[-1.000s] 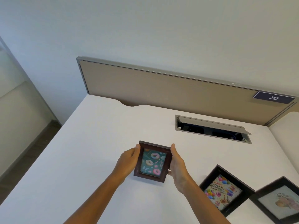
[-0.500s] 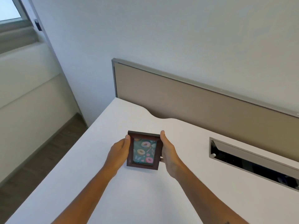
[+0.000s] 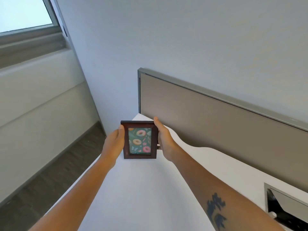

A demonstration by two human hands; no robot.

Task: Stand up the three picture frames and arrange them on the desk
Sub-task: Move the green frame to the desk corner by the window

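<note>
Since half a second ago the donut picture frame (image 3: 139,140) has moved further toward the far left corner of the desk (image 3: 141,189), carried between both hands. The left hand (image 3: 115,144) grips its left edge and the right hand (image 3: 164,140) its right edge, thumbs in front, so it stays upright. Its lower edge seems to touch the desk, probably for setting it down near the partition panel (image 3: 216,130).

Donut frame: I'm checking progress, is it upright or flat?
Upright: the frame faces the camera, bottom edge on the desk, both hands at its sides.
</note>
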